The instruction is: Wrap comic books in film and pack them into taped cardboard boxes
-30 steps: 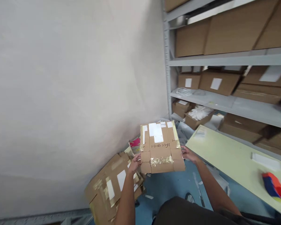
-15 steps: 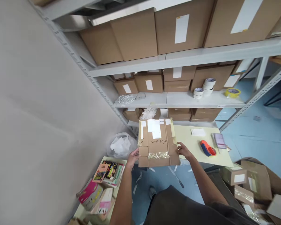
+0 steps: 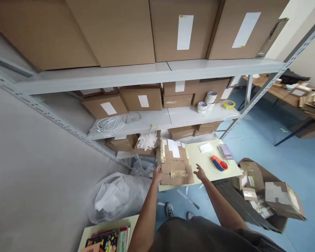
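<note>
A flattened cardboard box (image 3: 176, 168) with white labels, shiny tape and handwritten numbers lies at the left end of the pale yellow table (image 3: 201, 162). Its left edge is in the grip of my left hand (image 3: 158, 174). Just past its right edge, my right hand (image 3: 200, 172) is apart from the cardboard, fingers spread and holding nothing. A red and blue tape dispenser (image 3: 219, 163) rests to the right of that hand. Behind it are a white paper stack (image 3: 206, 147) and a blurred purple item (image 3: 225, 152).
Metal shelving (image 3: 157, 77) with cartons stands behind the table; tape rolls (image 3: 202, 107) and a white cable (image 3: 110, 125) sit on it. A large plastic bag (image 3: 118, 196) is at left. Books (image 3: 107, 241) lie lower left. Cartons (image 3: 283, 199) fill a container at right.
The cardboard has come down onto the table. My right hand has let go of it and opened, while my left hand keeps hold. The view has shifted toward the right and closer to the shelves.
</note>
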A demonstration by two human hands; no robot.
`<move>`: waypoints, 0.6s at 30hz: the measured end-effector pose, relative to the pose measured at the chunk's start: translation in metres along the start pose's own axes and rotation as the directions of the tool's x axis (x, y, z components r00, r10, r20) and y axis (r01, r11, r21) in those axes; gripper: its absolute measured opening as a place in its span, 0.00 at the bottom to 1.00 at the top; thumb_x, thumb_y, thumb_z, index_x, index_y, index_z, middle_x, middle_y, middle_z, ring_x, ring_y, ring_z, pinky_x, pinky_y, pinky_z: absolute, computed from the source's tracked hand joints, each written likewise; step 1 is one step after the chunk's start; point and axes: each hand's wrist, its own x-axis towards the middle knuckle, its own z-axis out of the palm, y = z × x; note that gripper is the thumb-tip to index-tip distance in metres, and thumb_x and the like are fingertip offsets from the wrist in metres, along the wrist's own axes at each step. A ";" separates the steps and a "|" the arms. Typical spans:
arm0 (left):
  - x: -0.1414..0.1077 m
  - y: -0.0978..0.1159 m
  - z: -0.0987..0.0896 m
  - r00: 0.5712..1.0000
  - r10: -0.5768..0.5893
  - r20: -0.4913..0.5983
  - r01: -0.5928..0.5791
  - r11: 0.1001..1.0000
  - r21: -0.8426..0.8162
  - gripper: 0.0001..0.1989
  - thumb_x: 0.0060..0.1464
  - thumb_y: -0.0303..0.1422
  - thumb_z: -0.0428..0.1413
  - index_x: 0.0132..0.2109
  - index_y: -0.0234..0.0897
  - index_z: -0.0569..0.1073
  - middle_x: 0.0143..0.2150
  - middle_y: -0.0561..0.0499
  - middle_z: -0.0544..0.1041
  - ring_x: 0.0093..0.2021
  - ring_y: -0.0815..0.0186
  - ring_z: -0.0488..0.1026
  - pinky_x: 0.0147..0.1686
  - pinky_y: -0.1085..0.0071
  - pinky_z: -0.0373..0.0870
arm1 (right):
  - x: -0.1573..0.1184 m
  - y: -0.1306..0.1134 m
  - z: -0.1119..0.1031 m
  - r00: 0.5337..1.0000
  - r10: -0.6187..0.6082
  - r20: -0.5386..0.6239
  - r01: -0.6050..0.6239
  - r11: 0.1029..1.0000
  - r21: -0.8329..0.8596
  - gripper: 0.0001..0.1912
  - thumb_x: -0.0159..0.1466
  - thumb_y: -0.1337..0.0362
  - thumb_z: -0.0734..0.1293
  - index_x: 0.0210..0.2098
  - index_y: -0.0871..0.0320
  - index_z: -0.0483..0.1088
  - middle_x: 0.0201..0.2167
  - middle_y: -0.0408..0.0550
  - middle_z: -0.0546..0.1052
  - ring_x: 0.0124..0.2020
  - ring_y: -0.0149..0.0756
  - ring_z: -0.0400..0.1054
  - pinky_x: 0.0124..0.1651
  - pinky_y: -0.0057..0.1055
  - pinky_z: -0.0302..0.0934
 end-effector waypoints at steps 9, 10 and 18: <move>0.012 0.004 0.050 0.998 0.067 -0.002 -0.067 0.998 0.012 0.32 0.45 0.25 0.64 0.61 0.38 0.77 0.43 0.43 0.84 0.48 0.50 0.81 0.53 0.59 0.72 | -0.073 0.007 0.058 0.935 -0.293 0.201 0.294 0.955 0.026 0.49 0.45 0.61 0.80 0.66 0.44 0.69 0.67 0.53 0.73 0.69 0.60 0.65 0.70 0.59 0.57; 0.006 0.008 0.061 0.996 0.089 0.009 -0.089 0.996 0.002 0.34 0.47 0.27 0.64 0.64 0.38 0.75 0.44 0.42 0.84 0.48 0.51 0.81 0.52 0.59 0.73 | -0.078 0.003 0.064 0.926 -0.333 0.175 0.333 0.942 0.034 0.49 0.46 0.61 0.80 0.67 0.44 0.69 0.69 0.52 0.70 0.71 0.60 0.62 0.71 0.59 0.56; -0.011 0.048 0.152 0.971 0.153 0.183 -0.135 0.985 -0.107 0.43 0.58 0.50 0.63 0.74 0.38 0.61 0.55 0.37 0.79 0.48 0.56 0.80 0.45 0.64 0.75 | -0.060 -0.020 0.007 0.921 -0.300 -0.247 0.337 0.933 0.123 0.24 0.62 0.54 0.66 0.56 0.50 0.77 0.56 0.54 0.80 0.62 0.56 0.71 0.69 0.56 0.61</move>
